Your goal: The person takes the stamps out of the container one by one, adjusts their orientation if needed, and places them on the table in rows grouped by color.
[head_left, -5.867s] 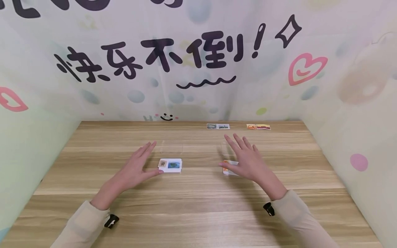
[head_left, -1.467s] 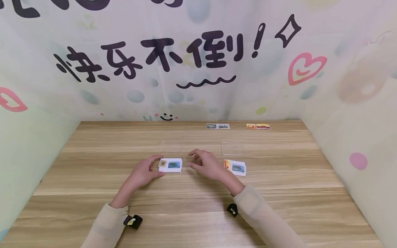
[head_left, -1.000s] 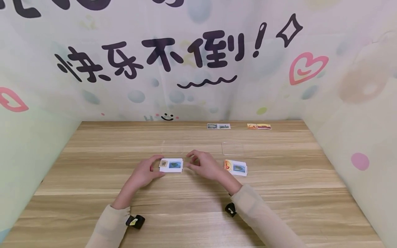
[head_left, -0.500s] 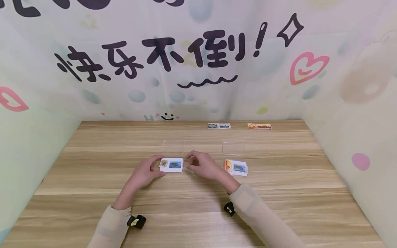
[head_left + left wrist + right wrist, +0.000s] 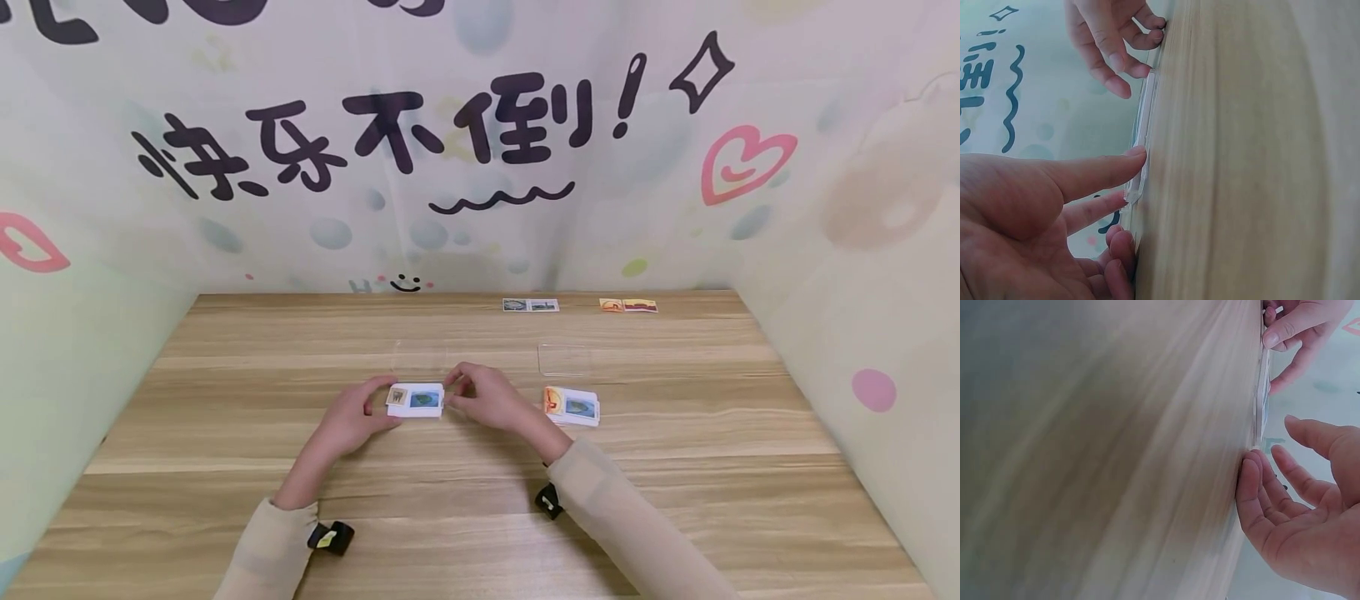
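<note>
My left hand (image 5: 348, 419) holds a small clear plastic box (image 5: 1141, 125) by its long sides, thumb at the near side and index finger at the far side. The box lies flat on the table with white card inside; a brown stamp (image 5: 397, 397) and a blue stamp (image 5: 426, 400) show on top. At its right end is my right hand (image 5: 487, 400), fingers loosely bent; fingertips touch that end in the right wrist view, with the thumb apart. A similar box (image 5: 572, 407), with an orange stamp (image 5: 553, 401) and a blue one, lies to the right.
Behind the boxes lie two clear rectangular pieces, one on the left (image 5: 420, 357) and one on the right (image 5: 565, 360). Grey-green stamps (image 5: 530, 305) and orange-yellow stamps (image 5: 628, 306) lie at the table's back edge. A printed cloth (image 5: 480, 242) hangs behind and at both sides.
Both hands were spread over the two boxes earlier. The left has come in around the left box; the right has crossed leftwards from the right box to the left box's right end.
</note>
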A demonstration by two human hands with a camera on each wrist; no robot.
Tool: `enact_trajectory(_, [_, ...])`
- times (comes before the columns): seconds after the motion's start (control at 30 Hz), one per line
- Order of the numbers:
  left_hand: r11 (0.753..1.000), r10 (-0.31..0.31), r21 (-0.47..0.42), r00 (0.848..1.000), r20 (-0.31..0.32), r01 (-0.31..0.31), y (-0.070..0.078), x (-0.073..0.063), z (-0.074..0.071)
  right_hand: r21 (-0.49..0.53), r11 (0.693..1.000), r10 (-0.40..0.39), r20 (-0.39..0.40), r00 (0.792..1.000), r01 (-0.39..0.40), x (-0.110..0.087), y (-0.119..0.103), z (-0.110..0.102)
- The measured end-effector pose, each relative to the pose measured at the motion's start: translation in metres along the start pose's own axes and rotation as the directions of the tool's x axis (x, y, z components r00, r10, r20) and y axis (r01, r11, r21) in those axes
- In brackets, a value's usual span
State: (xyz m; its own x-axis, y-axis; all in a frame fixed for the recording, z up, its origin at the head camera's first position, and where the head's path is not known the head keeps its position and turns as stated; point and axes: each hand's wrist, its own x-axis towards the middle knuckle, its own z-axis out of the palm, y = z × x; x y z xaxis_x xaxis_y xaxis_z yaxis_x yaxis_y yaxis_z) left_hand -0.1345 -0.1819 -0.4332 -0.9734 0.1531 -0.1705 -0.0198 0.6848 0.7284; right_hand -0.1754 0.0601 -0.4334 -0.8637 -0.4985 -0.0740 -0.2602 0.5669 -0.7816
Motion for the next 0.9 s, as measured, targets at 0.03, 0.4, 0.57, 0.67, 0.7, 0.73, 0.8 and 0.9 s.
enact_trajectory(0.03, [1.0,-0.001,-0.002,1.0,0.0,0.001,0.0,0.0,0.0,0.0,1.0,-0.004,-0.004,1.0,0.004,0.001,0.0,0.0])
enact_trajectory(0.4, [1.0,-0.022,-0.01,1.0,0.001,0.022,0.004,-0.002,0.0,0.006,1.0,-0.007,-0.034,0.999,0.007,0.007,0.003,0.005])
enact_trajectory(0.57, [1.0,-0.026,-0.007,1.0,0.002,0.026,0.005,-0.002,0.0,0.008,1.0,0.016,-0.04,0.999,-0.016,0.009,0.003,0.007])
enact_trajectory(0.67, [1.0,-0.022,-0.006,1.0,0.002,0.022,0.004,-0.002,0.0,0.008,0.999,0.033,-0.04,0.999,-0.033,0.01,0.002,0.007])
enact_trajectory(0.7, [1.0,-0.02,-0.006,1.0,0.002,0.02,0.004,-0.002,0.0,0.007,0.999,0.04,-0.04,0.998,-0.039,0.01,0.001,0.007])
enact_trajectory(0.73, [1.0,-0.02,-0.005,1.0,0.002,0.02,0.004,-0.002,0.0,0.004,0.999,0.044,-0.04,0.998,-0.043,0.01,0.001,0.007])
enact_trajectory(0.8, [1.0,-0.021,-0.001,1.0,0.003,0.021,0.003,-0.002,0.0,0.003,0.999,0.053,-0.042,0.998,-0.053,0.011,0.002,0.008])
enact_trajectory(0.9, [1.0,-0.021,0.004,1.0,0.003,0.021,0.003,-0.002,0.0,0.0,0.998,0.07,-0.052,0.996,-0.07,0.012,0.002,0.009])
